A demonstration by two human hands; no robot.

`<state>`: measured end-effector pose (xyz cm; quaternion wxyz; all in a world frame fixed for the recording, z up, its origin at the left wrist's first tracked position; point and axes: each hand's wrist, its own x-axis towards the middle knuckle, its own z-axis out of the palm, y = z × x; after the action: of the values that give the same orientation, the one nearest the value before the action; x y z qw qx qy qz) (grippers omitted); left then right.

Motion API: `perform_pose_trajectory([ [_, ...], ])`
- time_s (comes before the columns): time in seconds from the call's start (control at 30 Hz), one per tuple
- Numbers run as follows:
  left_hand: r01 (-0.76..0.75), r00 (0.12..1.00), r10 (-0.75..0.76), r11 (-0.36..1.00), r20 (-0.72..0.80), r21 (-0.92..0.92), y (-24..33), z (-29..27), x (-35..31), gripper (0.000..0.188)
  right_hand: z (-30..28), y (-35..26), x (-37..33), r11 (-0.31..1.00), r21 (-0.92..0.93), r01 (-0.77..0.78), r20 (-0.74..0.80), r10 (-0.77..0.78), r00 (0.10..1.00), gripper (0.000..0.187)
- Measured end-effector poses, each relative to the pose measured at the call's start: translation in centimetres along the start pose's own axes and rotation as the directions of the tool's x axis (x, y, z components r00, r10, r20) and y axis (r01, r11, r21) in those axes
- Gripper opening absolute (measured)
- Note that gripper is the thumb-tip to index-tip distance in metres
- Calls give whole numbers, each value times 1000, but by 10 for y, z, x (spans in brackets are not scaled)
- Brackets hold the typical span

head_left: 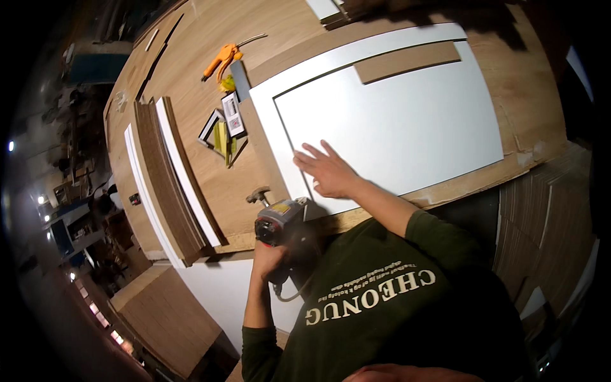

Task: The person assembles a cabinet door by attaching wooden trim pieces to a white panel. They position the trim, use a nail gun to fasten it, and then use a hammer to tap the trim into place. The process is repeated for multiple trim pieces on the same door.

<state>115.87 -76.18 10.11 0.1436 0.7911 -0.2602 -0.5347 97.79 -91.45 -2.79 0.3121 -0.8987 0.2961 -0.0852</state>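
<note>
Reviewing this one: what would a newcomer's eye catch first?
Probably the large white panel on the wooden bench, with the right hand spread over it. Next, the power tool gripped in the left hand, by the panel's near left corner. Then the orange pistol-shaped tool, left of the panel.

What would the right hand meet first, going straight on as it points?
Probably the dark line on the white panel, close by its fingers; how firmly the right hand rests there is unclear.
</note>
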Motion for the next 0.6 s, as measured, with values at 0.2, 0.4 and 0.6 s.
perform_pose_trajectory([
  [0.2,-39,999,38,998,11,56,-14,-5,1,21,15,10,6,987,160,32,-31,-28,999,70],
  [0.4,-348,929,343,937,-139,-12,8,56,-45,33,-109,115,-32,942,-35,-332,-281,310,908,72],
  [0.6,-475,761,629,709,-161,522,30,123,-8,32,-178,179,-90,763,-374,-527,-177,499,848,91],
])
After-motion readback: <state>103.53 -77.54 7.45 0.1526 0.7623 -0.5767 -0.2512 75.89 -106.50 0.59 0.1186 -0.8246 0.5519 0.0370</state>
